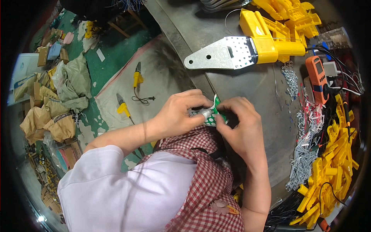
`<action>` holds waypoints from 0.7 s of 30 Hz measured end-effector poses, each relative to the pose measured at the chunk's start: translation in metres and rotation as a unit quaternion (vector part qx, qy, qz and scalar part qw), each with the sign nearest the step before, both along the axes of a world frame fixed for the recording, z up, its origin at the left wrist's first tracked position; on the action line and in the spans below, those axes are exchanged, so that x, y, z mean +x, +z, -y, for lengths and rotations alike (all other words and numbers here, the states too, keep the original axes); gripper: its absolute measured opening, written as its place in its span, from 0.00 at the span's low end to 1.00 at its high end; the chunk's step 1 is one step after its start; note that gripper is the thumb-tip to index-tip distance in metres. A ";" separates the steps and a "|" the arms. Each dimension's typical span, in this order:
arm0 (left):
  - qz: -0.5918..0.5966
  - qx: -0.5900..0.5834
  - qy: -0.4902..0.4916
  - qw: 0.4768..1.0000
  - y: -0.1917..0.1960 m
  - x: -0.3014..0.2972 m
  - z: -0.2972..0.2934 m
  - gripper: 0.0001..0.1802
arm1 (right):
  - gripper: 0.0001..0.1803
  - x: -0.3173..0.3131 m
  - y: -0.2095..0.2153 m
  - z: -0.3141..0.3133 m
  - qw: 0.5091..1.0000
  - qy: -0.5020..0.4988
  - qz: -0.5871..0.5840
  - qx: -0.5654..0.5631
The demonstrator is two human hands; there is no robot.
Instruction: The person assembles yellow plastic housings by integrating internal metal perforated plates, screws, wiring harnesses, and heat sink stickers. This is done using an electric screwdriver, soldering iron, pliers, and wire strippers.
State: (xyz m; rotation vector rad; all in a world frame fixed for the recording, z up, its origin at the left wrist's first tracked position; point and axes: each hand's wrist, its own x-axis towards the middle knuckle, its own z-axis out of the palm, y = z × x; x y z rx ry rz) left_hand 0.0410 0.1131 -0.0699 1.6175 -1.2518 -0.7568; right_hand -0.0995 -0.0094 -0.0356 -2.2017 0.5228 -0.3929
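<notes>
- A red-and-white checked apron (185,141) is covering the person's front over a white shirt (147,185).
- Just above the lap, at the tabletop's edge, a green sheet with pale dots (211,121) is bending between the two hands.
- The left hand (183,112) is pinching the sheet's left side between thumb and fingers; the right hand (241,121) is gripping its right side, the fingertips sitting near each other.
- Beyond them, on the grey tabletop (247,85), a yellow pipe welder (266,50) is lying with its flat metal plate (216,52) pointing left.
- To the right, silver bolts (303,154), yellow plastic handle shells (328,178) and an orange meter (317,77) are crowding together.
- Farther left, two yellow-handled tools (137,79) are resting on a pale ground cloth (112,98), and bags (75,75) are slumping on the green floor (101,73).
</notes>
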 end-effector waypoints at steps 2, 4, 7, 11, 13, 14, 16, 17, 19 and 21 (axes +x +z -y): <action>-0.003 0.003 0.008 1.000 0.001 -0.002 0.001 0.11 | 0.08 0.000 -0.004 0.000 1.000 -0.005 -0.006 -0.011; -0.005 0.007 0.007 1.000 0.000 -0.002 0.001 0.12 | 0.08 0.000 -0.005 0.002 1.000 -0.010 -0.012 -0.024; -0.008 0.013 0.013 1.000 0.002 -0.006 0.002 0.11 | 0.08 -0.001 -0.001 0.003 1.000 0.004 -0.012 -0.010; 0.002 0.005 0.021 1.000 0.000 -0.006 0.002 0.12 | 0.07 -0.001 -0.004 0.005 1.000 0.003 -0.013 -0.010; 0.001 0.013 0.018 1.000 0.003 -0.005 0.003 0.12 | 0.07 -0.001 -0.005 0.005 1.000 0.005 -0.015 0.000; 0.001 0.020 0.016 1.000 0.003 -0.004 0.004 0.12 | 0.07 0.000 -0.005 0.005 1.000 0.004 -0.013 -0.008; 0.013 0.009 0.004 1.000 0.003 0.000 0.006 0.11 | 0.08 0.002 -0.003 0.004 1.000 0.003 -0.010 -0.020; 0.026 -0.001 -0.009 1.000 0.003 0.003 0.007 0.11 | 0.07 0.003 -0.002 0.005 1.000 -0.001 -0.018 -0.015; 0.068 -0.016 -0.048 0.996 0.012 0.019 0.016 0.12 | 0.07 0.005 0.002 0.011 0.999 -0.008 -0.025 -0.023; 0.153 -0.069 -0.065 0.984 0.018 0.038 0.029 0.13 | 0.06 0.003 0.010 0.027 0.997 -0.059 -0.028 0.044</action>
